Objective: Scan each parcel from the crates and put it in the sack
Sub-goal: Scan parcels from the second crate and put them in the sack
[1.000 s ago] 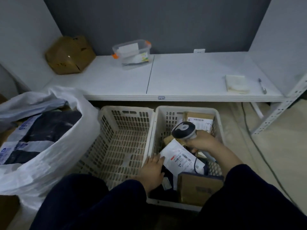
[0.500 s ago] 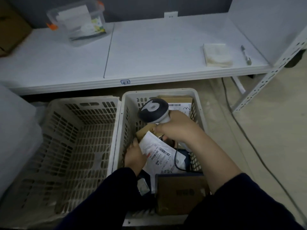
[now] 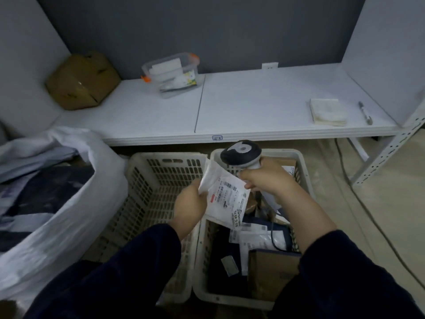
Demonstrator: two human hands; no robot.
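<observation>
Left fingers (image 3: 200, 191): curled round the left edge of the white parcel (image 3: 226, 198), pinching it.
Right fingers (image 3: 249, 179): wrapped round the handle of the scanner (image 3: 240, 153), pressed together.
Sleeves: dark, on both forearms at the bottom of the view.
Right crate (image 3: 230, 298): nearest, pale slotted plastic; it holds a brown cardboard parcel (image 3: 271, 273) at the near right, a dark parcel (image 3: 220, 249) beside it and white labelled bags further in.
Scanner cable (image 3: 273, 236): dark, running down among the parcels in the right crate.
Left hand (image 3: 190, 204): holds the white parcel up over the divide between the two crates, clear of the parcels below.
White parcel: soft bag, tilted, its printed label turned toward the camera, its upper right edge just beside the right hand.
Right hand (image 3: 271, 180): above the right crate; the scanner's round head stands above the parcel's top edge.
Left crate (image 3: 156, 180): touching the right crate, side by side.
Sack (image 3: 69, 215): white, open-mouthed, left of the crates, dark and white parcels inside.
Table (image 3: 253, 107): white, behind the crates.
On the table: a folded cloth (image 3: 327, 111) and a pen (image 3: 365, 112) at the right, a clear tub (image 3: 171, 73) with orange clips at the back, a cardboard box (image 3: 81, 80) in the far left corner.
</observation>
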